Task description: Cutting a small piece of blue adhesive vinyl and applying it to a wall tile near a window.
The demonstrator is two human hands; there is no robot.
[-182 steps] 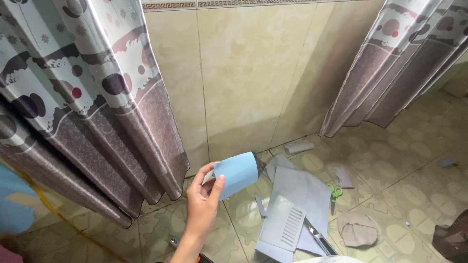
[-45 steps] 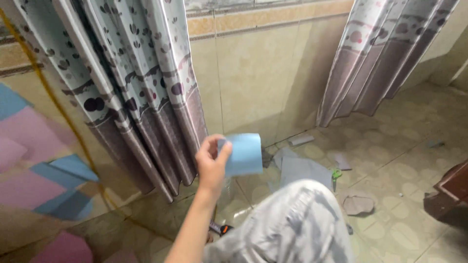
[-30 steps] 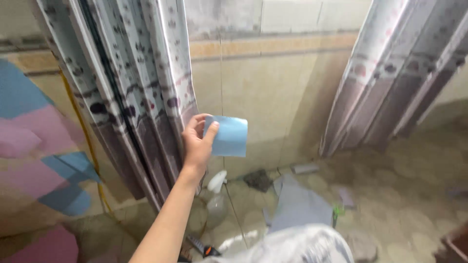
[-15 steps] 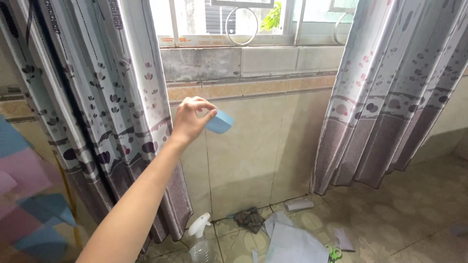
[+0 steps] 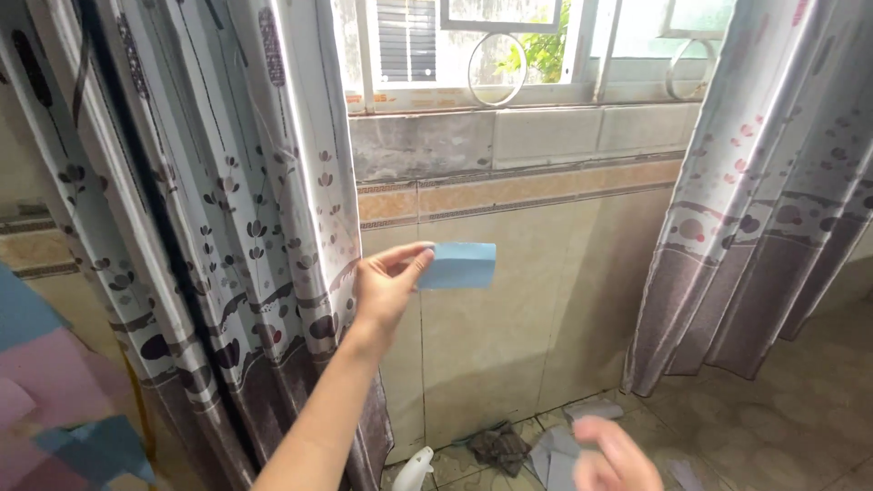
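Note:
My left hand (image 5: 386, 286) is raised in front of the tiled wall and pinches a light blue rectangular piece (image 5: 459, 265) by its left edge, between thumb and fingers. The piece is held flat and level, just below the window sill (image 5: 509, 136). My right hand (image 5: 618, 456) is low at the bottom edge of the view, blurred, with its fingers apart and nothing in it. It is well below and to the right of the blue piece.
Patterned curtains hang at the left (image 5: 227, 227) and at the right (image 5: 764, 209) of a barred window (image 5: 509, 45). On the floor by the wall lie a white spray bottle (image 5: 414, 468), a dark rag (image 5: 498, 445) and grey flat pieces (image 5: 555, 450).
My left hand has lifted the blue piece from near the floor up to wall height under the sill, and the view has tilted up to the window. My right hand has come into view.

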